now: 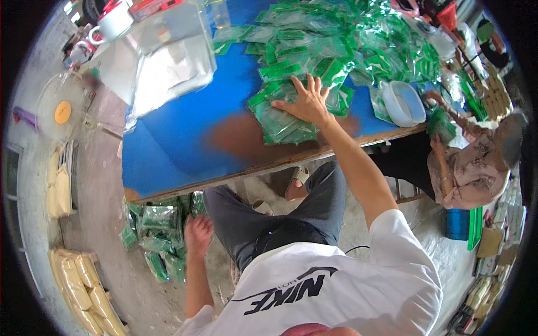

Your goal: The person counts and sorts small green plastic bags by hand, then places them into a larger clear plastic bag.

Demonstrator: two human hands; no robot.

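Observation:
My right hand (307,103) lies flat with its fingers spread on a loose stack of clear plastic packets with green parts (286,124), near the front edge of the blue-topped table (179,148). Nothing is gripped in it. Below the table edge, my left hand (199,235) is beside a pile of bundled green packets in clear wrap (161,218). Its fingers look partly curled but are blurred, so whether they hold anything is unclear. A larger heap of similar packets (386,47) spreads over the far right of the table.
A white plastic container (404,105) stands at the table's right. There a co-worker (471,162) holds a green bundle (441,126). Clear plastic sheets (174,67) and a white mug (114,23) are at the far left. A fan (60,112) and yellowish packs (84,285) stand left.

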